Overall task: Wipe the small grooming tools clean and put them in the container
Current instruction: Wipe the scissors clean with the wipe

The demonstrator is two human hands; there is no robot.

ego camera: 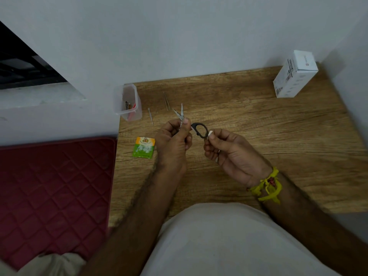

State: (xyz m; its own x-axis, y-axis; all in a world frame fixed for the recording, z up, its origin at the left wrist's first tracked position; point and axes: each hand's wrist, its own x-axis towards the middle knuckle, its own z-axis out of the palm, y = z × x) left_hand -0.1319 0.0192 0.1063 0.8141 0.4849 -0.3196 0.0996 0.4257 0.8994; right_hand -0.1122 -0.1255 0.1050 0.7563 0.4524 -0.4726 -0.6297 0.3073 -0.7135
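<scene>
My left hand (175, 138) grips a small pair of scissors (181, 114) with its blades spread open and pointing up. One black loop handle (200, 130) sticks out to the right. My right hand (225, 148) pinches a small white wipe (210, 134) against that handle. Tweezers (166, 101) and a thin metal pick (150, 116) lie on the wooden table (258, 126) behind my hands. A clear plastic container (128, 102) stands at the table's far left corner with a few tools inside.
A green and orange sachet (143, 147) lies on the table left of my left hand. A white cardboard box (294, 74) stands at the back right by the wall. A maroon quilted mat (53, 192) lies left of the table.
</scene>
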